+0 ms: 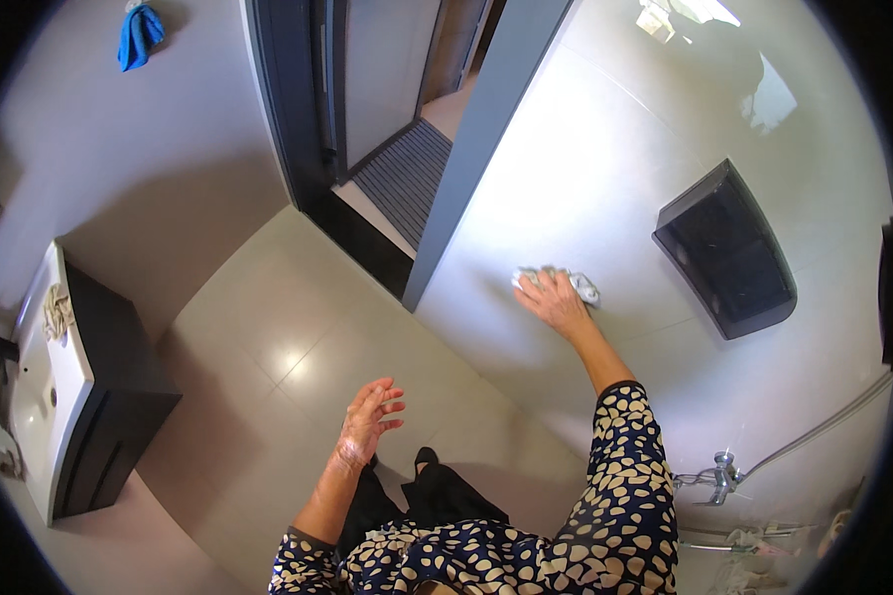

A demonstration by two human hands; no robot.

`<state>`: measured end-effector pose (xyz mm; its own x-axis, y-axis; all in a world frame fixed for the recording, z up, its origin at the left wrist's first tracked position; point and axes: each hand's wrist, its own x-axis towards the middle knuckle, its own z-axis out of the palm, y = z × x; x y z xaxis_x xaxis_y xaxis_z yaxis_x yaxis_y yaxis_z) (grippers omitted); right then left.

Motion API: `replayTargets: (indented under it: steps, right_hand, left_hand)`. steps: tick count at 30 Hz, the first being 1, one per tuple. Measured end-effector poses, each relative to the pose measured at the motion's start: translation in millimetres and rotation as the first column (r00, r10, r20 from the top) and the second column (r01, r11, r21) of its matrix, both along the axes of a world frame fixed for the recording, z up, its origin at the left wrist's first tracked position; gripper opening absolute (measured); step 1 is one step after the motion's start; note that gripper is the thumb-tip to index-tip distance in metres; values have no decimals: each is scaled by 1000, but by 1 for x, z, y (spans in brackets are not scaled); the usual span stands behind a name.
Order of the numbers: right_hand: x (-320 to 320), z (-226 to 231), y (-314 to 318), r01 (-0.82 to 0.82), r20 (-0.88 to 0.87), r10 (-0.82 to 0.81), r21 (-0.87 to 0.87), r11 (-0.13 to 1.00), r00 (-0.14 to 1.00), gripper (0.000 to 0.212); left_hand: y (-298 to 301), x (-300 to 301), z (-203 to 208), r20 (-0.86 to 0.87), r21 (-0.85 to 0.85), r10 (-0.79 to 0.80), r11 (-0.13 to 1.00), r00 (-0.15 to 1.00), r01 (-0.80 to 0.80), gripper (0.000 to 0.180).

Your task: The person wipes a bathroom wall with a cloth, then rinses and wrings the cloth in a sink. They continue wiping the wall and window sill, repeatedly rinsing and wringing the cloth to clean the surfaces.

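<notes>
My right hand [558, 302] presses a crumpled whitish cloth [585, 289] flat against the glossy white wall [526, 198], with the arm stretched out to the right. Parts of the cloth stick out on both sides of the fingers. My left hand [372, 415] hangs in the air above the tiled floor, fingers loosely curled and apart, with nothing in it. To the right of my right hand, a dark box-shaped dispenser [729, 253] is fixed on the same wall.
On the left stands a white washbasin [40, 397] on a dark cabinet [119, 397], with a beige cloth [58, 311] on its rim. A grey-framed doorway [486, 149] opens ahead. At the lower right is a chrome shower mixer [721, 478] with a hose. A blue cloth [140, 38] hangs upper left.
</notes>
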<state>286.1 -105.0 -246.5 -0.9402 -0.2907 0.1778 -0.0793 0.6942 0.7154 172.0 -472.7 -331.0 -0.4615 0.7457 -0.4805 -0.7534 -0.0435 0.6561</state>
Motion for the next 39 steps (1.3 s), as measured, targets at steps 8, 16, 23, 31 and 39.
replayTargets:
  steps: [8,16,23,31,39]
  right_hand:
    - [30,43,-12,-69,26,72,-76,995,997,20]
    - [21,100,-2,6,-212,23,133,991,977,30]
    - [112,28,10,94,30,-96,78,993,995,29]
    - [183,-80,35,293,725,-56,-205,934,686,24]
    - [-59,26,-3,-102,-187,97,-16,995,978,35]
  left_hand:
    - [-8,36,-12,-15,-32,111,993,994,-112,44]
    - [29,81,-13,5,-62,70,996,998,-70,42]
    - [25,86,-15,0,-109,110,988,994,-110,42]
    - [-6,77,-35,16,-146,194,971,981,-189,40]
    - [-4,64,-52,5,-235,312,924,950,-302,42]
